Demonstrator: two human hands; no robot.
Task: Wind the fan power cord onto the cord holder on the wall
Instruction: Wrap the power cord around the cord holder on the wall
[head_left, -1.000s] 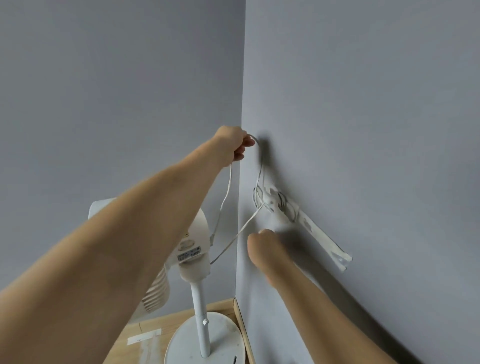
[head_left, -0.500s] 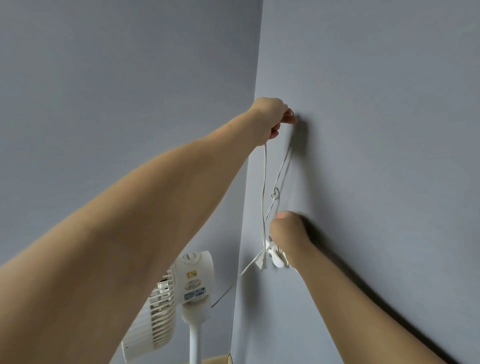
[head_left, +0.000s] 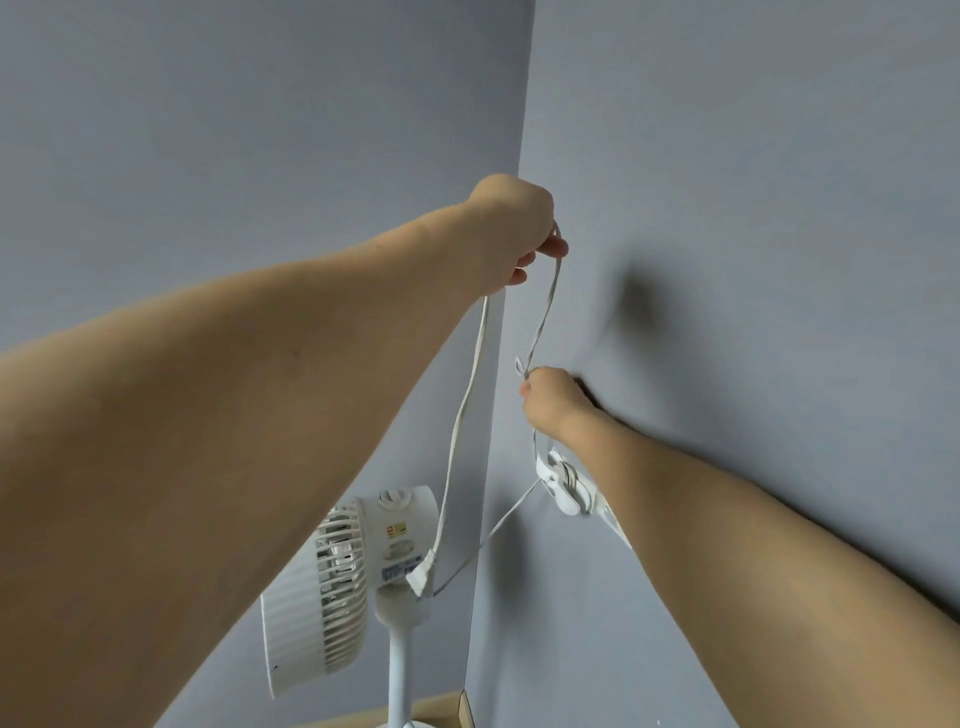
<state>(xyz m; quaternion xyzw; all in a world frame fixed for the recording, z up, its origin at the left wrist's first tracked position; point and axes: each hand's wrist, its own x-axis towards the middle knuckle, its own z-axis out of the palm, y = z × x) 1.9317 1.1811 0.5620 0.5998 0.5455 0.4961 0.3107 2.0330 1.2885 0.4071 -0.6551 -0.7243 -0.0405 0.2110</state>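
A white power cord (head_left: 465, 410) hangs in a loop from my left hand (head_left: 514, 234), which pinches it high beside the wall corner. One strand drops to a white plug (head_left: 422, 574) dangling in front of the fan (head_left: 353, 577). The other strand runs down to my right hand (head_left: 550, 400), which grips it at a small kink just above the white cord holder (head_left: 563, 480) on the right wall. Several turns of cord lie wound on the holder. From there a strand leads back to the fan's neck.
Two grey walls meet in a corner (head_left: 498, 467) behind the cord. The white standing fan sits low in that corner on its pole (head_left: 399, 675). A strip of wooden floor (head_left: 441, 709) shows at the bottom.
My right hand has left the holder and risen to grip the cord at the kink. The left hand stays high with the loop, and the plug end now hangs in view.
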